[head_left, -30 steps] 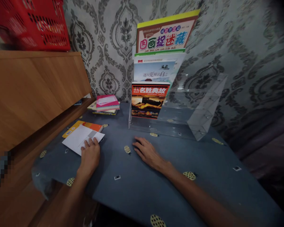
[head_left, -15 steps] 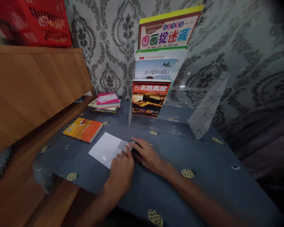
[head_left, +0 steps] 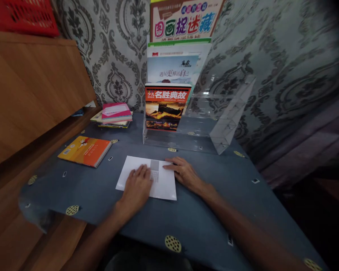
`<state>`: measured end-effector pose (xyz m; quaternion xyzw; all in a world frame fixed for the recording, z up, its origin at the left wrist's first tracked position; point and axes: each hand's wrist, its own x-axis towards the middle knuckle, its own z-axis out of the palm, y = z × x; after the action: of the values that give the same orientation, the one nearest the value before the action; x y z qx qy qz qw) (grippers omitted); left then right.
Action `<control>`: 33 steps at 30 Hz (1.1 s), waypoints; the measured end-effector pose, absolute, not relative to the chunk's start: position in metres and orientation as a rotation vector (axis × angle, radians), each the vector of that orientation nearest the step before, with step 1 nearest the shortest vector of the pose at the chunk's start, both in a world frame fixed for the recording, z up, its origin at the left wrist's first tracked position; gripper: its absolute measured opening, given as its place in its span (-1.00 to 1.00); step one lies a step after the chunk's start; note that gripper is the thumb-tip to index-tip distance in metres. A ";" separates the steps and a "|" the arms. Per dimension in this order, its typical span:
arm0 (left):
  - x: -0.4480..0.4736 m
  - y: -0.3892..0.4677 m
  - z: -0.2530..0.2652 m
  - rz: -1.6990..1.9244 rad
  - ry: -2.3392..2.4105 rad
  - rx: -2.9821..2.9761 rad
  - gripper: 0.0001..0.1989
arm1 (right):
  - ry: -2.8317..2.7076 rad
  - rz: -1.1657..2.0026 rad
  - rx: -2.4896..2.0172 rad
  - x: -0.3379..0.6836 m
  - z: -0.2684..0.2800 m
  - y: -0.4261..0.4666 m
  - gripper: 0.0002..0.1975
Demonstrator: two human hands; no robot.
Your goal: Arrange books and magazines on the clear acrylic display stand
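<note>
A white sheet of paper [head_left: 165,188] with a grey block and small print in its middle lies flat on the cloth; whether it is a single sheet or an open booklet I cannot tell. My left hand [head_left: 138,183] rests on its left half, palm down, with the fingers stretched out. Fingers of my right hand [head_left: 185,172] reach over the upper right edge and touch it, also extended. Neither hand grips anything. To the left, an orange book [head_left: 86,150] lies on its own.
Behind the paper stands a clear acrylic rack [head_left: 228,116] holding several books, a red-titled one [head_left: 166,109] in front. A small stack of books, pink on top [head_left: 116,111], lies at the back left. A wooden cabinet [head_left: 36,94] with a red basket [head_left: 25,17] borders the table [head_left: 101,207].
The paper has turned and now lies wider before me, more of its right side showing. My hands have moved apart, the left one flattening on the paper. The view has shifted right.
</note>
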<state>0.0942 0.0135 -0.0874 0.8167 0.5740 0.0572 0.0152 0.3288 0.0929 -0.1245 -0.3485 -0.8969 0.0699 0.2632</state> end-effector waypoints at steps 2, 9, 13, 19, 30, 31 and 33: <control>0.074 0.026 -0.090 0.129 1.911 2.507 -0.56 | -2.442 0.216 -0.951 0.328 -0.124 0.093 -0.67; 0.030 0.039 -0.093 0.132 2.093 2.470 -0.55 | -2.491 0.255 -0.972 0.332 -0.125 0.096 -0.60; 0.031 0.038 -0.100 0.164 2.109 2.478 -0.54 | -2.569 0.227 -1.047 0.333 -0.105 0.095 -0.46; 0.031 0.037 -0.103 0.186 2.092 2.525 -0.52 | -2.674 0.289 -0.918 0.251 -0.090 0.070 -0.50; 0.030 0.039 -0.103 0.177 2.090 2.566 -0.51 | -2.587 0.205 -1.161 0.215 -0.121 0.059 -0.28; 0.031 0.039 -0.103 0.172 2.093 2.566 -0.51 | -2.565 0.184 -1.176 0.223 -0.123 0.059 -0.28; 0.030 0.039 -0.103 0.162 2.091 2.576 -0.50 | -2.525 0.155 -1.204 0.237 -0.126 0.058 -0.29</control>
<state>0.0305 0.0388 -0.1033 0.7724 0.6269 0.0487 -0.0899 0.2369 0.0580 -0.1264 -0.4235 -0.8882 0.0547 0.1693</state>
